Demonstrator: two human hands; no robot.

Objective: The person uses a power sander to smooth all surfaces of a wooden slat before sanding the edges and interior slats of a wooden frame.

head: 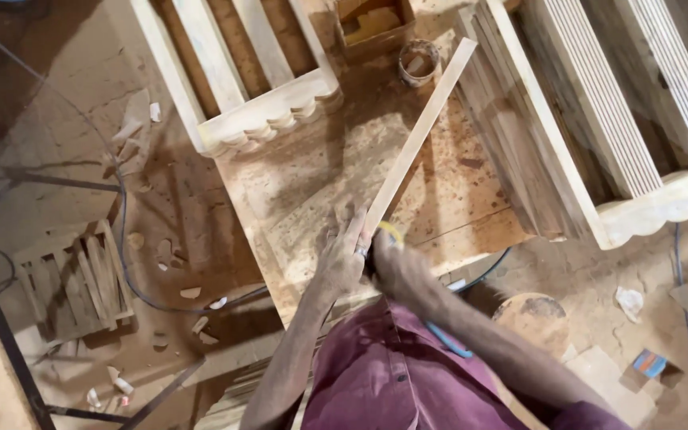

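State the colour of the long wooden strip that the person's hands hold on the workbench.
Pale, light tan bare wood; the wooden strip shows best in the head view.

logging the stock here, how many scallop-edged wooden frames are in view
2: one scallop-edged frame at top left of the workbench, one scallop-edged frame at the right. Both run out of view; more may be hidden.
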